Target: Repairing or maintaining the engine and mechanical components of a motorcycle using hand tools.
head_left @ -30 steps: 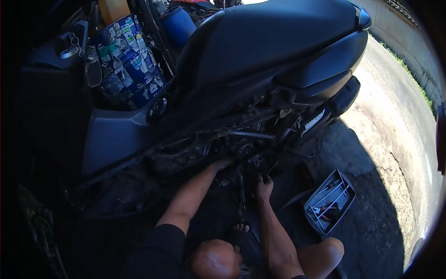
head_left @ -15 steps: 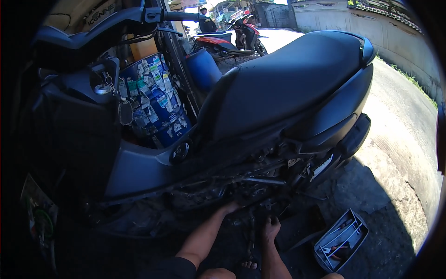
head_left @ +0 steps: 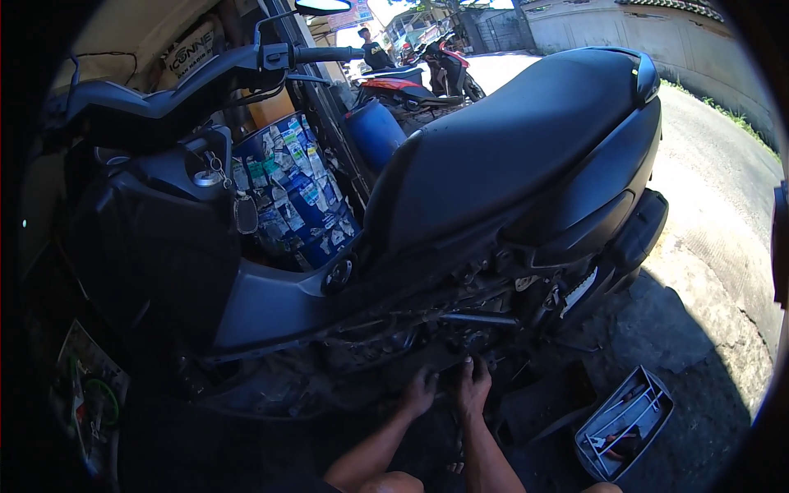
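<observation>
A dark scooter [head_left: 493,189] stands side-on before me, its lower side stripped of covers so frame and engine parts show. Low against that opened side, my left hand [head_left: 420,393] has its fingers bent inward around something too dark to name. Close beside it on the right, my right hand [head_left: 474,388] is closed, thumb uppermost, near the metal parts under the frame; what it grips is hidden in shadow. A bright metal bar [head_left: 479,318] runs along the frame just above both hands.
At my right on the ground lies a grey tray [head_left: 585,444] with tools and rods, beside a dark bin-like piece [head_left: 542,411]. A label-covered blue drum [head_left: 300,197] and a plain blue barrel [head_left: 375,135] stand beyond the scooter. Farther off are a red motorbike [head_left: 411,89] and a person [head_left: 376,53].
My left hand has drawn back from under the scooter's frame toward me, beside my right hand. The right hand has risen slightly. The whole view has shifted a little.
</observation>
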